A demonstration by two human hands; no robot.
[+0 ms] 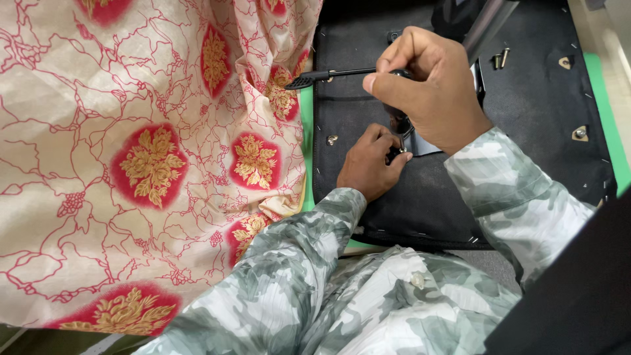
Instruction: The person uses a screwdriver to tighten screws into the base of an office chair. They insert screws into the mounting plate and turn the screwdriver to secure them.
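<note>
1. The black seat panel (526, 112) lies flat and upside down, and both hands work near its middle.
2. The right hand (430, 89) is closed around the dark handle of a black tool (328, 75), whose thin shaft runs out leftward to a ribbed tip just past the panel's left edge.
3. The left hand (369, 163) sits just below the right hand, its fingers pinched on a small metal part at the dark bracket (411, 141) on the panel.
4. Two loose screws (501, 59) lie on the panel to the upper right of the right hand, well apart from it.
5. A patterned red and cream cloth (144, 164) hangs against the panel's left edge, crowding that side.
6. The panel's right half is open surface, with a green mat (608, 125) showing beyond its right edge.
</note>
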